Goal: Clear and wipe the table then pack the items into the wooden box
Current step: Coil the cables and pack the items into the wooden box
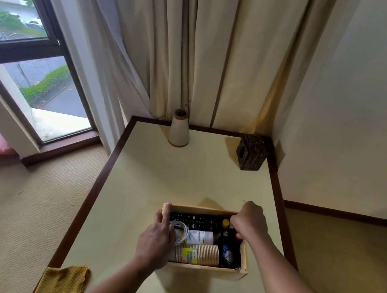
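1. Curtains [209, 48] fill the far wall of my view, with a window [21, 45] off to the left.
2. Next in size, the cream bench [183, 175] with its dark border runs away from me into the corner.
3. On its near half I see the wooden box [206, 270], long axis running left to right across the bench, open side up.
4. My left hand [157, 238] lies over the box's left end, fingers spread onto the rim and the contents; it looks pressed flat rather than closed round anything.
5. My right hand [249, 221] is curled over the far right corner of the box, fingers bent down inside; I cannot tell whether it grips an item or only the wall.
6. A yellow cloth [64, 282] hangs over the bench's near left edge.
7. A pale cone-shaped vase [180, 129] and a dark tissue box [251, 152] stand at the far edge.
8. Inside the box, a black remote [196, 220] lies lengthwise along the far wall.
9. A stack of paper cups [199, 253] lies on its side along the near wall, pointing left to right.
10. A coiled white cable [181, 232] sits by my left fingers.
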### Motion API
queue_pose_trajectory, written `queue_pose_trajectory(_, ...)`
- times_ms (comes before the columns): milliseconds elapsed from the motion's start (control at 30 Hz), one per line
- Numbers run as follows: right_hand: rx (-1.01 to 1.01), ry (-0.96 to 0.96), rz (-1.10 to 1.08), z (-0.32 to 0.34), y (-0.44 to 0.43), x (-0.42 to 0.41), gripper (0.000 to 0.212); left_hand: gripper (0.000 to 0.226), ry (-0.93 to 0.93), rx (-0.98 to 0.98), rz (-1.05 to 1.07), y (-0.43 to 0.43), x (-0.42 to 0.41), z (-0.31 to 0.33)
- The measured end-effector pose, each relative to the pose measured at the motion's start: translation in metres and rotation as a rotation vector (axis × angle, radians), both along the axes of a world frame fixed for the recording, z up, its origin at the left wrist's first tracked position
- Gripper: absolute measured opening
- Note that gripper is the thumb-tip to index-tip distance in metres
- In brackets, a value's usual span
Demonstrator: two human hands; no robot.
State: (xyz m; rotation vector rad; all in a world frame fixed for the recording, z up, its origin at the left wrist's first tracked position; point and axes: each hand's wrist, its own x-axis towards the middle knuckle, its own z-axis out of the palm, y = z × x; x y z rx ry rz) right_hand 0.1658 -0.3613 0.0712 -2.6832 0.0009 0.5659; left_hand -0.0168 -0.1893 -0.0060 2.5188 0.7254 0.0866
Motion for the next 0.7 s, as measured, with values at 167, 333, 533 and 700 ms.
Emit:
queue_pose_trajectory(167, 0.251, -0.173, -0.001, -0.032, -0.03, -0.031, 0.023, 0.063, 0.008, -0.091, 0.009, 0.003, 0.001, -0.001)
queue_pose_trajectory(333, 0.509, -0.06, -0.075, -0.071, -0.061, -0.049, 0.051, 0.051, -0.164, -0.572, 0.301, 0.004, -0.013, -0.013)
queue_pose_trajectory(533, 0.904, 0.219, -0.124, -0.101, -0.062, -0.06, 0.053, 0.034, -0.274, -0.781, 0.373, -0.009, -0.015, -0.012)
queue_pose_trajectory(700, 0.927, 0.229, -0.109, -0.098, -0.06, -0.055, 0.053, 0.023, -0.315, -0.766, 0.374, -0.013, -0.015, -0.001)
